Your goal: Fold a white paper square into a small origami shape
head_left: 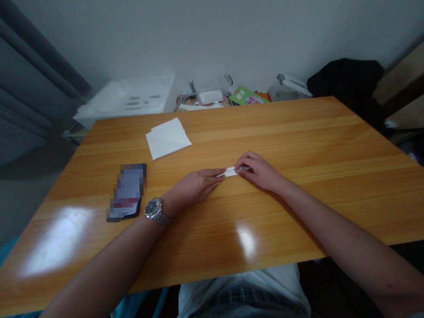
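Note:
A small folded strip of white paper (230,171) lies flat on the wooden table (302,142), between both hands. My left hand (194,187), with a metal watch on the wrist, lies palm down, its fingers pressed together on the strip's left end. My right hand (259,170) has its fingers curled and pinching the strip's right end against the table.
A stack of white paper sheets (167,138) rests at the back left of the table. A dark phone (128,192) lies left of my left wrist. Behind the table are a white box (126,99), cables, a green packet (246,96) and black cloth (344,80).

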A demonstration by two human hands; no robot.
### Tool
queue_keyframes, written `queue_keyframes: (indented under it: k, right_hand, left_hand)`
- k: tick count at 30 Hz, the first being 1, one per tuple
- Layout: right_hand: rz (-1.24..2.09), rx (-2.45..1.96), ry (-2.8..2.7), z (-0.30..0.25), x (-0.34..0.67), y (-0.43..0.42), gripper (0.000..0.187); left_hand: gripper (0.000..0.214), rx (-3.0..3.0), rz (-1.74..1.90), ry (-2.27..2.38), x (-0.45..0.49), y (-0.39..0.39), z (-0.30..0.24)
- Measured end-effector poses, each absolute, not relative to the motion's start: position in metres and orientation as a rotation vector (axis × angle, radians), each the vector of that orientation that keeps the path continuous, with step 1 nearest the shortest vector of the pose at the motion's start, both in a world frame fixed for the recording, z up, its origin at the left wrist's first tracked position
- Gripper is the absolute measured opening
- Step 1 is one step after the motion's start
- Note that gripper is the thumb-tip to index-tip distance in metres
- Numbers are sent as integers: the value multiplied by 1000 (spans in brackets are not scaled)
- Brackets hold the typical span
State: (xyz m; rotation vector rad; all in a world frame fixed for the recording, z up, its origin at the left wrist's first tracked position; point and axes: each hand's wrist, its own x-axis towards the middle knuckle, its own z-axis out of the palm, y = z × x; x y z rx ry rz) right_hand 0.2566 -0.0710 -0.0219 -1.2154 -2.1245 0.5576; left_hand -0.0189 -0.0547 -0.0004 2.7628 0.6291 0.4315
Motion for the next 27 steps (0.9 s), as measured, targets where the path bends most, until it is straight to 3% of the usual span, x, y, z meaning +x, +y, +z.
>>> queue_keyframes:
  k: [27]
  right_hand:
    - [464, -1116, -2241, -13, 253, -77, 16]
  left_hand:
    - [25, 2726, 570, 819, -4, -55, -3]
